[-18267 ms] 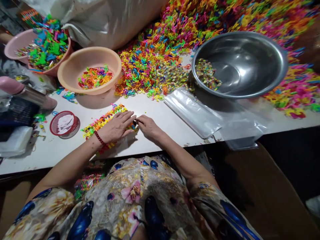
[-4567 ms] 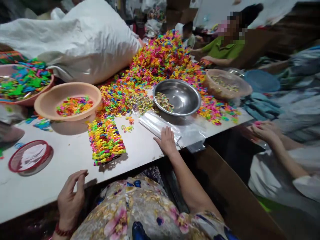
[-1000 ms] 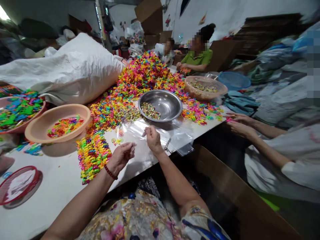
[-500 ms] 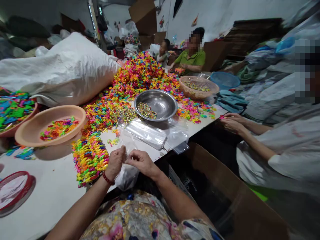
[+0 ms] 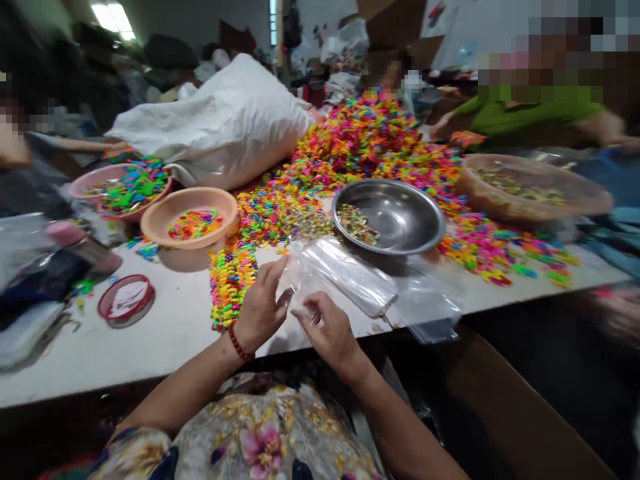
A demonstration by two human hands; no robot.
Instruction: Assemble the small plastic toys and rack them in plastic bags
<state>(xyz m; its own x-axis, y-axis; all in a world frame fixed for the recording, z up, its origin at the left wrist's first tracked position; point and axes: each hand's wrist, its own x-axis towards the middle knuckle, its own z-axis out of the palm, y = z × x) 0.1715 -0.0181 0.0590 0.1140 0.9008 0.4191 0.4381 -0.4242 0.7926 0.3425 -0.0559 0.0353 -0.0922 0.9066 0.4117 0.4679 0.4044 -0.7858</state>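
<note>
Over the table edge, a clear plastic bag [image 5: 300, 277] lies between my two hands, its outline hard to make out. My left hand [image 5: 260, 308], with a red bead bracelet at the wrist, has its fingers along the bag's left side and its thumb bent inward. Curled fingers of my right hand [image 5: 331, 333] grip its lower right side. Beyond them rests a stack of flat clear bags [image 5: 350, 277]. A steel bowl [image 5: 395, 217] behind it holds small multicoloured pieces [image 5: 357, 223]. Rows of bright plastic toys [image 5: 233, 287] lie just left of my left hand.
A large heap of colourful plastic toys [image 5: 370, 137] covers the back of the table beside a white sack [image 5: 215, 127]. An orange basin [image 5: 150, 220], a red basket [image 5: 103, 310] and a pink-lidded bottle [image 5: 85, 247] stand left. Another basin [image 5: 530, 207] is right. Co-workers sit around.
The view has swung left, bringing the bottle and another person into sight. My hands have come up from the table edge and moved slightly apart, the left one's fingers straighter.
</note>
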